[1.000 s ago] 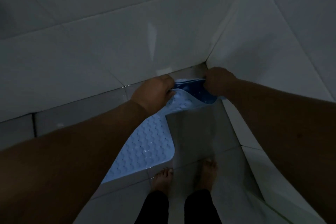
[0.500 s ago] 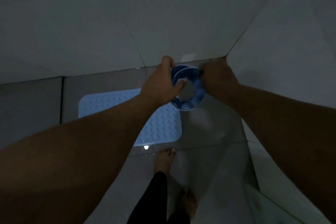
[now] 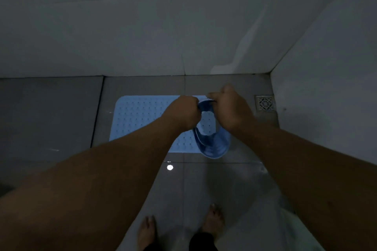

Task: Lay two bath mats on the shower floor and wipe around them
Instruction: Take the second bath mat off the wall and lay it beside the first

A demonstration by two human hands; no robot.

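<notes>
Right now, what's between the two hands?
In the head view, the rolled mat, curled into a loop, hangs between the left hand and right hand. Through the loop shows the flat mat on the floor.

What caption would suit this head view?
Both hands, left and right, hold a curled blue mat above a flat mat near the drain.
</notes>
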